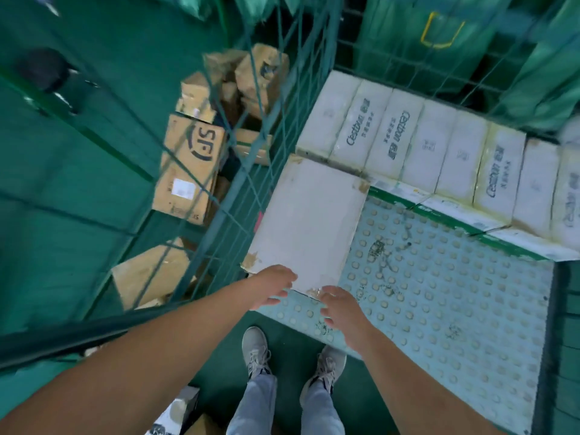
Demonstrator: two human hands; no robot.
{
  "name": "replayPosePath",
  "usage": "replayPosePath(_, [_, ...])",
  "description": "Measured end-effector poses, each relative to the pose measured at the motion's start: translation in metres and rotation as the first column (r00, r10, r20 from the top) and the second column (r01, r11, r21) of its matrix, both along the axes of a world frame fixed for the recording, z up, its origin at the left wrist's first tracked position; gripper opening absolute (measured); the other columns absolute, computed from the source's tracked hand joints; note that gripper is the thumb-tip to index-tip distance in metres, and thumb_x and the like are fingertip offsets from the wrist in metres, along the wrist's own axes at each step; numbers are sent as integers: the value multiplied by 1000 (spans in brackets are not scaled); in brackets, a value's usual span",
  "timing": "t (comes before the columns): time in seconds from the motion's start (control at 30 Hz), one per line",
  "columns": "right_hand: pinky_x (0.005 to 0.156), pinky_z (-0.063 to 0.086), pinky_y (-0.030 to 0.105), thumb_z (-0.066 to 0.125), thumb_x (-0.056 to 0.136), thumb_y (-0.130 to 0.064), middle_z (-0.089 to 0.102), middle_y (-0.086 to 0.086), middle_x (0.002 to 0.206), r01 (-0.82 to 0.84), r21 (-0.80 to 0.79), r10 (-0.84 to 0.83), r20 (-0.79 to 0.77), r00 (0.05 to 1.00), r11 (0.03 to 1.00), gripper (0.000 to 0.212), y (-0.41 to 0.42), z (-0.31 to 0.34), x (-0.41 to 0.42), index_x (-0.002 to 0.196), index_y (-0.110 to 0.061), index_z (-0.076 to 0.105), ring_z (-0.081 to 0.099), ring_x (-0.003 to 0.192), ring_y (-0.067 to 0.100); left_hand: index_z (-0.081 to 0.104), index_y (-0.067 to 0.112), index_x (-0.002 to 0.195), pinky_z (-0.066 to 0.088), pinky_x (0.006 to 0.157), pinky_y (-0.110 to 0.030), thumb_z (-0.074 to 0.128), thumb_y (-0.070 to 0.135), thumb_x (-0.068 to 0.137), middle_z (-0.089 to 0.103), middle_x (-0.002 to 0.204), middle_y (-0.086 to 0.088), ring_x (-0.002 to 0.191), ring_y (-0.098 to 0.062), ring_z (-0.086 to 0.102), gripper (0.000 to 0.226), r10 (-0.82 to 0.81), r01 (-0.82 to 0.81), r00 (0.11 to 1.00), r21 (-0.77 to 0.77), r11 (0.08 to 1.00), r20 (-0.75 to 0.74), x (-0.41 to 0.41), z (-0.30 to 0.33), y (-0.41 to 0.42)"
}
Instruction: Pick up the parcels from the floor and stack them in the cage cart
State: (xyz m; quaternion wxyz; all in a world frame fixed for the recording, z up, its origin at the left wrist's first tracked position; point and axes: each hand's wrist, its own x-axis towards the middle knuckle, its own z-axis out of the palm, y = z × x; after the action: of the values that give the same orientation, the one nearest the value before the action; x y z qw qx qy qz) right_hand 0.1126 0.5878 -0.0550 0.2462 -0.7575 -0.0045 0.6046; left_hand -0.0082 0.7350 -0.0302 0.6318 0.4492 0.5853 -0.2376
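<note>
Flat white box (309, 221) lies on the studded floor (439, 293) of the cage cart (248, 196), pushed into the near-left corner right by the wire mesh side. It's plain white cardboard w/ no visible print on top; corners are scuffed and show brown card, w/ clear tape at the near edge and a tape scrap at the far-right corner. Far edge sits just beside a row of white cartons (423, 149) standing side by side along the back of the cart, some w/ dark lettering.

Left hand (276, 287) rests over the near-left corner of the box, fingers loosely spread and touching the edge, not curled round it. Right hand (340, 312) is at the near-right corner, fingers relaxed and open, tips near the taped edge; can't tell if they touch.

Outside the mesh, on the green floor (78, 199), lie several brown boxes (188, 164), one w/ a big black logo and a white label. Person's grey shoes (257, 350) stand just before the cart's open front.
</note>
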Motion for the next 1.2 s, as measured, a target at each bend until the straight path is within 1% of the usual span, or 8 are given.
replayPosePath(0.2, [85,53,31,58,100,-14,71,5,109,-235,89,237,-19,971,968,24,4,130,-27,121,-17,66,65,89,16,55,22,137,54,103,-38,51,36,106,60,136,3,119,-18,61,35,-138,137,990,21,990,36,-49,127,-26])
replayPosePath(0.33, [75,47,29,52,98,-13,64,4,92,-446,136,444,42,895,885,16,-8,193,-42,103,-14,67,59,83,19,52,22,145,52,104,-38,45,31,109,59,137,2,123,-20,59,37,34,-37,998,48,998,61,-95,187,-48])
replayPosePath(0.43, [65,35,29,52,93,-14,55,6,80,-610,168,605,84,792,774,14,-17,228,-53,84,-14,62,50,70,19,59,21,131,53,85,-30,48,28,108,63,121,4,108,-15,63,27,302,-310,950,159,937,77,-134,233,-73])
replayPosePath(0.53, [54,34,24,55,97,-16,58,3,74,-740,200,727,149,670,642,21,-19,246,-73,77,-21,57,50,55,11,60,22,119,52,75,-25,52,32,106,67,109,5,86,-8,63,18,559,-570,820,269,776,126,-172,266,-102])
replayPosePath(0.7, [54,38,21,57,101,-19,67,1,86,-885,236,874,190,448,402,14,-22,279,-127,90,-21,65,58,66,13,60,15,106,49,79,-27,52,24,105,67,93,1,79,-14,60,12,821,-839,526,298,456,225,-244,302,-174])
replayPosePath(0.93, [74,50,26,54,105,-29,71,1,107,-960,273,974,200,110,53,17,-38,315,-225,113,-19,66,65,89,17,60,13,120,49,79,-28,52,24,105,66,106,-3,76,-13,60,20,962,-950,136,307,59,235,-327,311,-298])
replayPosePath(1.1, [86,53,30,53,107,-30,72,3,116,-957,272,980,196,-45,-98,23,-54,322,-279,124,-18,63,68,101,20,63,13,113,50,68,-25,46,22,108,66,95,-1,76,-15,61,19,967,-947,-97,278,-163,236,-360,303,-367])
replayPosePath(1.2, [87,53,32,51,108,-29,71,4,117,-950,253,970,201,-134,-184,19,-65,323,-311,118,-20,65,67,99,20,62,10,112,52,75,-28,46,21,107,66,96,-4,76,-17,62,20,952,-932,-208,250,-262,224,-376,292,-402])
